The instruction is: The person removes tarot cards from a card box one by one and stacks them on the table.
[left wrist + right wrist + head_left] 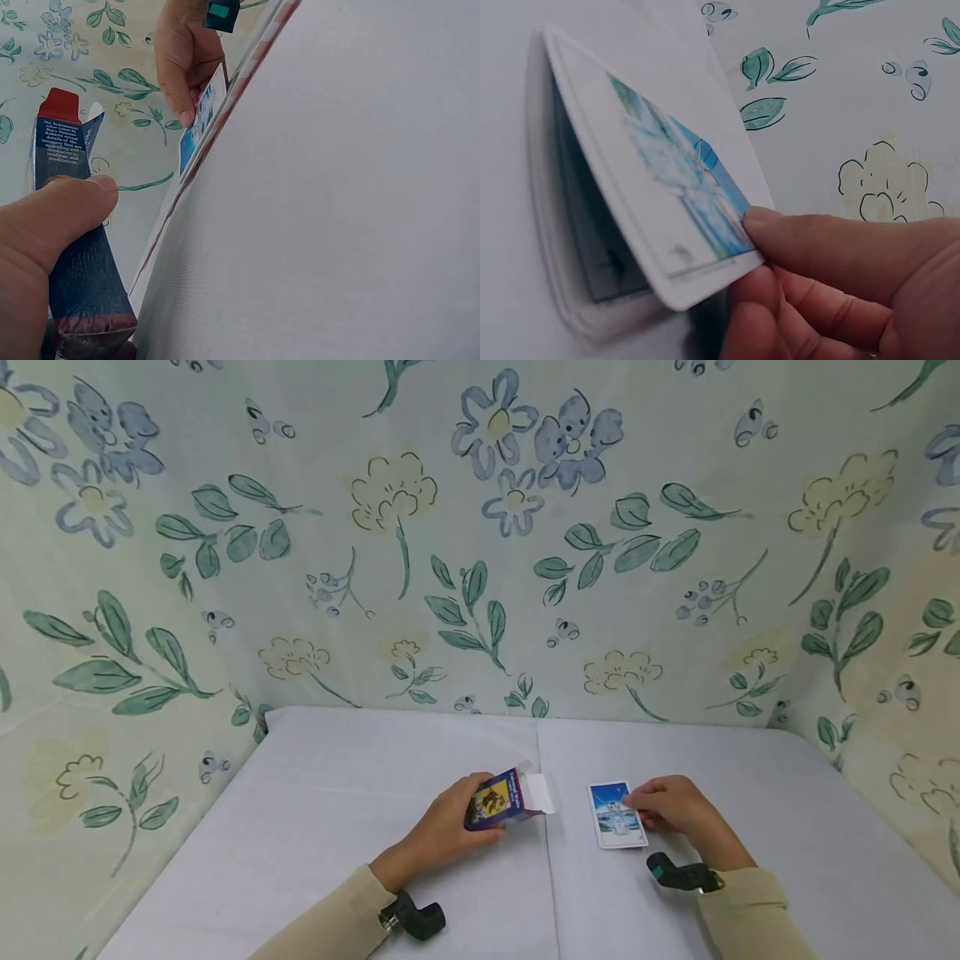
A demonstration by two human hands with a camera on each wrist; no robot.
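Note:
A dark blue card box with a yellow picture on its front is in my left hand, fingers and thumb around its sides. Its end flap stands open toward the right. In the left wrist view the thumb presses on the box's narrow printed side. My right hand pinches the edge of a blue and white picture card between thumb and fingers. The right wrist view shows this card tilted up over at least one more card lying below it on the table.
A white cloth covers the table, with a fold line running down its middle. Behind and at the sides hangs a floral curtain. A black wrist camera sits on the left wrist and another on the right.

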